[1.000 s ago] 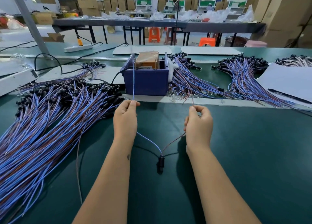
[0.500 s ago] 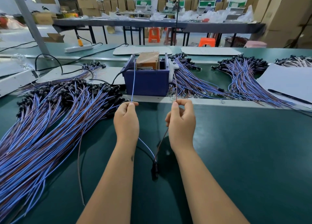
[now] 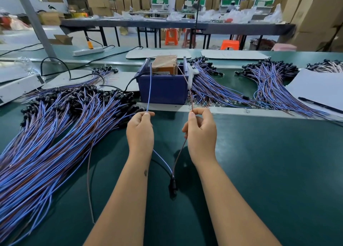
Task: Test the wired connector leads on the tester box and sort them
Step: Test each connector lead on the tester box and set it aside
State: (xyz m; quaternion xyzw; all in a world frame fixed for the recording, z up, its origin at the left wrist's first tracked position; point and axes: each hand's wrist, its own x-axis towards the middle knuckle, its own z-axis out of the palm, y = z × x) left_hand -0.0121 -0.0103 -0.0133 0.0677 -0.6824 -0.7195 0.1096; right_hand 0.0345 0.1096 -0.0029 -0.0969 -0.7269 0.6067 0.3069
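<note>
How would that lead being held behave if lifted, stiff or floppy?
Probably floppy: the blue wire and brown wire curve down to the black connector. Likely light, since the left hand and right hand just pinch them.

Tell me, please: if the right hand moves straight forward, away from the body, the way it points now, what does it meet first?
Probably the pale strip along the mat's far edge, then the blue bin with the tester box. The right hand pinches the brown wire, which already runs that way. Depth is unclear.
</note>
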